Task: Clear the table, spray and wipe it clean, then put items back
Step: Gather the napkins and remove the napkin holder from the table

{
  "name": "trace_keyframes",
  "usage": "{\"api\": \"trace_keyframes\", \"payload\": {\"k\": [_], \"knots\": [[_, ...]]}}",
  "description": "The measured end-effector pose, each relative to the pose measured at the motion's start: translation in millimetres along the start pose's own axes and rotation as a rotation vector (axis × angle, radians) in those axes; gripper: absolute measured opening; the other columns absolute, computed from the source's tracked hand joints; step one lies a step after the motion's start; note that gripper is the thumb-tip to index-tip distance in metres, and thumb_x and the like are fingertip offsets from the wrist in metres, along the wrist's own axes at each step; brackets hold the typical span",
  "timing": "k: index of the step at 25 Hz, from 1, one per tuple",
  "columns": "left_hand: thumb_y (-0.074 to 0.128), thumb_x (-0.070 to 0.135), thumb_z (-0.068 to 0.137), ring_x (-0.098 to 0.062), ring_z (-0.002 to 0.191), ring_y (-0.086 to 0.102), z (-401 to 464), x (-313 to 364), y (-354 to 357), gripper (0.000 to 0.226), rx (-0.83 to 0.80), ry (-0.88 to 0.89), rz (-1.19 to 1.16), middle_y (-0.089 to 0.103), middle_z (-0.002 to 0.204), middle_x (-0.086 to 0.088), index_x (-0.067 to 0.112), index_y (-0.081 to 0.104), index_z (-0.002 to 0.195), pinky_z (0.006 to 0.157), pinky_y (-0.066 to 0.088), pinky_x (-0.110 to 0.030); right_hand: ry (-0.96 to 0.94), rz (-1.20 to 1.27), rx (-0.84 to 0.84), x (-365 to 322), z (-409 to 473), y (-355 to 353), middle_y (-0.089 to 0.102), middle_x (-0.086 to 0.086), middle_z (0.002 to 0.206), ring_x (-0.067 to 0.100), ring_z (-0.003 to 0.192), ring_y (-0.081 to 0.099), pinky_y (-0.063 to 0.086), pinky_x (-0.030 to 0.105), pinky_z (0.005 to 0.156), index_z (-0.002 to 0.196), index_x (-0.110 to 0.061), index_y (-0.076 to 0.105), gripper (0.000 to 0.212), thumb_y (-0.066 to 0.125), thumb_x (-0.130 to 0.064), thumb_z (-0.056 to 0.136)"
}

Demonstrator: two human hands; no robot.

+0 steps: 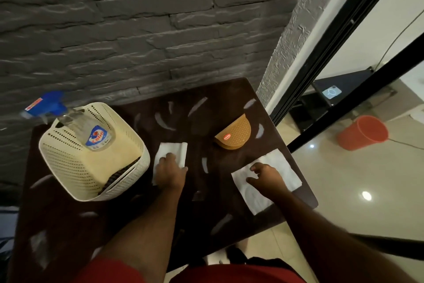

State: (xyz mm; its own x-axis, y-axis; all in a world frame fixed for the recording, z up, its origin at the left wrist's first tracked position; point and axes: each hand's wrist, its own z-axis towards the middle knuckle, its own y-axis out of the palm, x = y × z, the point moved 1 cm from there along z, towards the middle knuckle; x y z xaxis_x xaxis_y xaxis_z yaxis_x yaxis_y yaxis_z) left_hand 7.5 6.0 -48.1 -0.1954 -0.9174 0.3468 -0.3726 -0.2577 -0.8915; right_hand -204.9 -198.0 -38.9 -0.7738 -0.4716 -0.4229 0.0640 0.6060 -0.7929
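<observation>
White paper is under both your hands, which suggests you are either gathering these sheets off the dark brown table [68, 225] or about to wipe with them; I cannot tell which.

Your left hand [171, 173] lies palm down on the small white folded napkin [171, 149] just beside the cream perforated plastic basket [91, 152]. Its fingers look fairly straight and flat on the paper, pressing rather than pinching. That arm reaches straight forward from your body to the middle of the table.

Your right hand [263, 178] rests on the larger white paper sheet [282, 168] near the table's right edge. Its fingers are spread and loosely bent, tips on the paper, nothing held. That forearm comes in from the lower right, angling leftward.

The clear spray bottle with the blue trigger head [68, 120] stands tilted inside the basket, its head leaning over the far left rim. Parking it there keeps it ready and off the tabletop. A tan ribbed plastic dome-shaped piece [234, 135] sits on the table between the two sheets and further back, so the surface is not yet cleared. An orange plastic bucket [363, 132] stands on the floor, well apart to the right.
</observation>
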Motion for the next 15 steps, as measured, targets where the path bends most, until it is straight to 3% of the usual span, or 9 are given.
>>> {"api": "trace_keyframes", "payload": {"k": [4,10,15], "knots": [[0.077,0.033,0.078,-0.029,0.110,0.058,1.5,-9.5,12.4,0.051,-0.048,-0.088,0.007,0.060,0.117,-0.011,0.017,0.055,0.121,0.087,0.051,-0.043,-0.065,-0.060,-0.047,12.6,9.4,-3.8,0.064,-0.007,0.118,0.010,0.102,0.059,0.051,0.022,0.084,0.117,-0.027,0.061,0.037,0.068,-0.041,0.084],[0.056,0.026,0.090,-0.030,0.109,0.059,-3.7,3.3,22.5,0.040,-0.003,-0.077,0.017,0.064,0.117,-0.008,0.025,0.058,0.130,0.086,0.048,-0.038,-0.133,-0.111,-0.120,17.2,23.9,-15.8,0.065,-0.006,0.108,0.008,0.093,0.059,0.049,0.020,0.077,0.116,-0.026,0.062,0.035,0.067,-0.041,0.085],[0.062,0.021,0.086,-0.026,0.096,0.064,-23.9,48.5,15.5,0.025,0.115,-0.002,-0.227,0.069,0.104,-0.007,0.018,0.068,0.110,0.077,0.047,-0.034,-0.171,0.202,-0.210,-17.2,37.0,-24.6,0.069,-0.001,0.091,0.010,0.078,0.065,0.052,0.025,0.069,0.094,-0.021,0.066,0.009,0.065,-0.028,0.089]]}}
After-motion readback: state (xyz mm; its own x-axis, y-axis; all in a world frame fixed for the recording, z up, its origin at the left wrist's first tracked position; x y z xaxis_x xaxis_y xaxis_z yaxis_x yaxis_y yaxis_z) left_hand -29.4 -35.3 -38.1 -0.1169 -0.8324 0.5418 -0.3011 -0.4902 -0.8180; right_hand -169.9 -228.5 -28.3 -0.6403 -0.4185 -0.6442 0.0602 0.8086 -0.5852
